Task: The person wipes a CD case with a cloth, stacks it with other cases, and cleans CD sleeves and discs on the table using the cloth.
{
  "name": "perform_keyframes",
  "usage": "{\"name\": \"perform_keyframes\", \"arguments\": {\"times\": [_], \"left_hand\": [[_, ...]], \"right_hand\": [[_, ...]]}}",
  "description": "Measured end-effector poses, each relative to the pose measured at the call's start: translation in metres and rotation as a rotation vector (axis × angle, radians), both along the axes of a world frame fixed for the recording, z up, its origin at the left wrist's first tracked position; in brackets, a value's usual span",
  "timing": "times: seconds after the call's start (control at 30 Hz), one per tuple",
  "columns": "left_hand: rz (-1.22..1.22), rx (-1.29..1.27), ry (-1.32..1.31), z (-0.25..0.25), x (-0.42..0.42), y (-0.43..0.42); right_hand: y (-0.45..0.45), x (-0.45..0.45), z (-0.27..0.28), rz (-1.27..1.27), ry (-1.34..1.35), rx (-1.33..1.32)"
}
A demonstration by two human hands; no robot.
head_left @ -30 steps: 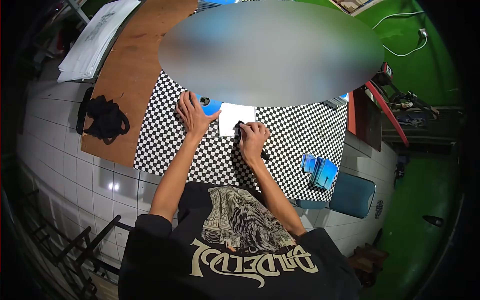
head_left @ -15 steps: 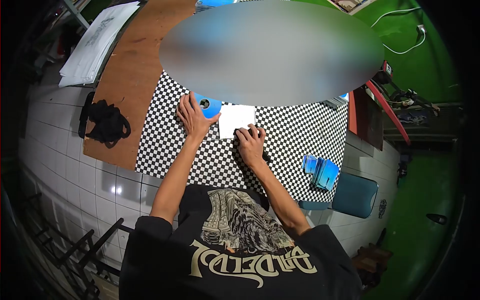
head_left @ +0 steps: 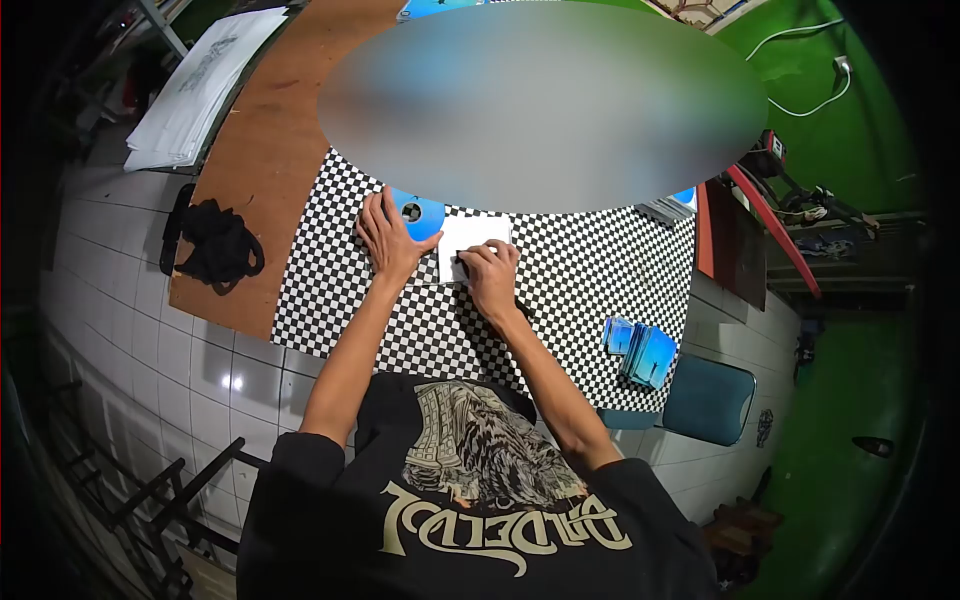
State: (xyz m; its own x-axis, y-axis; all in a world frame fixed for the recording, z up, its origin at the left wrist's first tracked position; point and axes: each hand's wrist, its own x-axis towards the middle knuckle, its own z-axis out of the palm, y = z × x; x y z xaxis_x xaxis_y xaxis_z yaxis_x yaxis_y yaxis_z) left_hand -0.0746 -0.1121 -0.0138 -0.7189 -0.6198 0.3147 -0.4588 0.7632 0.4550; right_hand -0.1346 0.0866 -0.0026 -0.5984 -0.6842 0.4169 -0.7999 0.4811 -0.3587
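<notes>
A blue disc (head_left: 425,217) with a centre hole lies at the left of an opened CD case, joined on the right by a white square panel (head_left: 455,235). My left hand (head_left: 388,238) spans the disc side, its fingers along the left edge and its thumb at the lower right. Over the white panel, my right hand (head_left: 490,275) is closed, fingers bent and fingertips down on the surface. A small dark patch shows at those fingertips; whether it is an object or shadow I cannot tell.
A black-and-white checkered cloth (head_left: 570,290) covers the table. Blue-covered cards or cases (head_left: 650,357) are stacked near the right edge, by a chair (head_left: 710,400). A black cloth item (head_left: 215,245) and white sheets (head_left: 205,85) are at left. A grey blur hides the far side.
My right hand has shifted left across the white panel, its fingers drawn closer together. My left hand stays on the disc side. The view has tilted slightly.
</notes>
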Motion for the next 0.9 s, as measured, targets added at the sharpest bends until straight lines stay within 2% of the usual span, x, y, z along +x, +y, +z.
{"name": "perform_keyframes", "arguments": {"times": [0.23, 0.4, 0.5, 0.63, 0.77, 0.9], "left_hand": [[0.007, -0.016, 0.034, -0.001, -0.001, 0.0], [0.019, -0.014, 0.009, -0.001, -0.002, 0.002], [0.008, -0.006, 0.003, 0.001, 0.0, 0.001], [0.012, -0.001, -0.002, 0.002, -0.001, 0.002], [0.012, -0.02, 0.013, 0.001, 0.0, 0.001], [0.015, -0.044, 0.02, 0.0, 0.0, 0.001]], "right_hand": [[-0.014, 0.01, 0.0, 0.081, -0.067, 0.057], [0.014, 0.004, 0.007, 0.181, -0.019, 0.113], [0.028, -0.001, 0.014, 0.272, 0.063, 0.239], [0.009, -0.005, 0.013, 0.137, 0.004, 0.154], [-0.014, 0.014, 0.003, 0.112, -0.007, 0.089], [-0.002, 0.02, 0.008, 0.206, 0.127, 0.108]]}}
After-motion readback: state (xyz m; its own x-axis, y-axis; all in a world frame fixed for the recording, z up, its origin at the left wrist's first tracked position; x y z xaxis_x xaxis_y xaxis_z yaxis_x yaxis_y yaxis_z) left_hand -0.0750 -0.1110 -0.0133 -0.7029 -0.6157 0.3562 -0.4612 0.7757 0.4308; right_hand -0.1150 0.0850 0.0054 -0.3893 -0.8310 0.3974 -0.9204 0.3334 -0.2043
